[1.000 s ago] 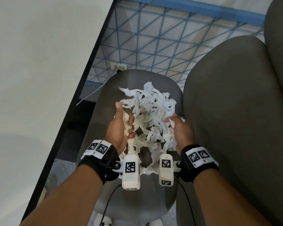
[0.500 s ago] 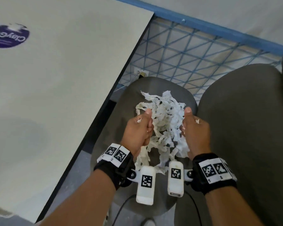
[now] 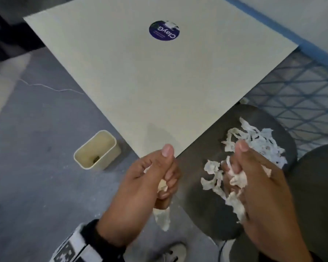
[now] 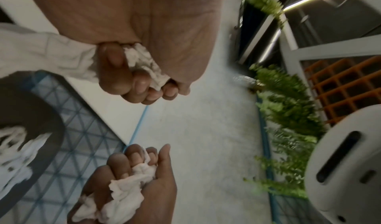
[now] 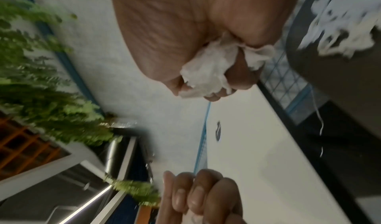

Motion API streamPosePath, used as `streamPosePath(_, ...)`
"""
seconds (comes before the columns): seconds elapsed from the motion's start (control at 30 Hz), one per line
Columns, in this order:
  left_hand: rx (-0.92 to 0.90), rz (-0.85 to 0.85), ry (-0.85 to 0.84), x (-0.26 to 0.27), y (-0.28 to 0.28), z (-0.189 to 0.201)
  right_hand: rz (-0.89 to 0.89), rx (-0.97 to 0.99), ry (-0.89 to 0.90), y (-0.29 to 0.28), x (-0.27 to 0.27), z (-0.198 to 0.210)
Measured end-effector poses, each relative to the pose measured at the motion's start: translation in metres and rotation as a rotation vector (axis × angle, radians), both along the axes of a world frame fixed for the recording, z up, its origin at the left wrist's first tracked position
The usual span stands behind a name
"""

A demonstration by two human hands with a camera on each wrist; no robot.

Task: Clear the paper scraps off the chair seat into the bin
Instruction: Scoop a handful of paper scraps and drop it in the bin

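Observation:
My left hand (image 3: 155, 178) grips a wad of white paper scraps (image 3: 162, 218) that hangs below the fist, lifted left of the chair. My right hand (image 3: 250, 178) grips another bunch of scraps (image 3: 237, 179) above the seat's front, with strips trailing down. More torn scraps (image 3: 257, 138) lie on the round dark grey chair seat (image 3: 201, 148). The cream bin (image 3: 97, 150) stands on the floor to the left, open side up. In the left wrist view the fingers (image 4: 142, 87) curl round the paper (image 4: 144, 64). The right wrist view shows paper (image 5: 208, 71) squeezed in the fist.
A large pale tabletop (image 3: 140, 76) with a purple sticker (image 3: 164, 30) overhangs between bin and chair. A second grey chair (image 3: 318, 186) sits at the right. A blue mesh panel (image 3: 301, 87) lies behind. A shoe (image 3: 172, 252) is on the grey floor below.
Both hands have closed on bunches of scraps and lifted them off the pile, moving left. The view has swung left, bringing the bin into sight.

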State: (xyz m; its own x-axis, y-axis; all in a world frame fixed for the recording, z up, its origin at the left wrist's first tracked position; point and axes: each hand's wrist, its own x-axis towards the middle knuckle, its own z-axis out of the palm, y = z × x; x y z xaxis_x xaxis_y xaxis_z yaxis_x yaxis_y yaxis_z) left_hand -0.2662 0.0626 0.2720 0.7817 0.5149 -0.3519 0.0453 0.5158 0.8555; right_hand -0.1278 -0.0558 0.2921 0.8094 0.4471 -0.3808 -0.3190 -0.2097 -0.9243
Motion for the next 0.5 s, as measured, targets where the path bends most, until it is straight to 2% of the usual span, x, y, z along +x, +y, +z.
streamPosePath(0.13, 0.01, 0.197, 0.023, -0.07, 0.038, 0.005, 0.243, 0.057, 0.033, 0.061, -0.056, 0.007)
streamPosePath(0.27, 0.002, 0.314, -0.038, -0.125, 0.094, -0.014, 0.547, 0.1, 0.058, 0.137, -0.102, -0.008)
streamPosePath(0.37, -0.074, 0.352, -0.151, -0.153, 0.139, -0.04, 0.629, 0.126, 0.208, 0.193, -0.131, -0.031)
streamPosePath(0.43, -0.124, 0.395, -0.179, -0.172, 0.174, -0.064, 0.66, 0.1, 0.21, 0.234, -0.153, -0.058)
streamPosePath(0.5, -0.123, 0.468, -0.109, -0.189, 0.208, -0.096, 0.694, 0.017, 0.162, 0.276, -0.174, -0.091)
